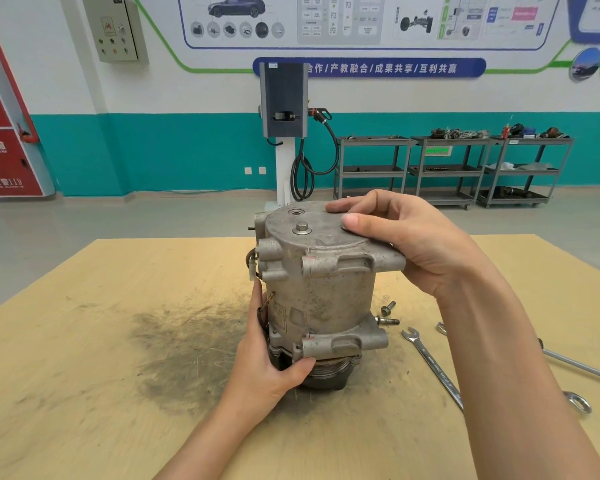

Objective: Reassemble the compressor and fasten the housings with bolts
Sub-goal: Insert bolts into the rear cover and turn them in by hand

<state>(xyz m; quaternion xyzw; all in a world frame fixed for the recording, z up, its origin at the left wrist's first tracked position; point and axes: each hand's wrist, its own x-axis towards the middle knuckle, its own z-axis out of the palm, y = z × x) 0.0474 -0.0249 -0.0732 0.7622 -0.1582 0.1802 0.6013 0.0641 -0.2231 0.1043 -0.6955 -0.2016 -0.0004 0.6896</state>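
Observation:
A grey metal compressor (321, 289) stands upright on the wooden table (101, 341), pulley end down. Its round top housing (312, 233) carries one hex bolt head in the middle. My right hand (406, 240) grips the right edge of this top housing, thumb on its flat face and fingers over the far rim. My left hand (274, 362) holds the compressor's lower left side, thumb against the bottom flange. Two loose bolts (388, 315) lie on the table just right of the compressor.
A combination wrench (433, 368) lies right of the compressor, with more wrench ends (579, 403) beyond my right forearm. A dark grease stain (187, 351) marks the table's middle left. Metal shelf carts (451, 168) and a charging post (284, 133) stand by the far wall.

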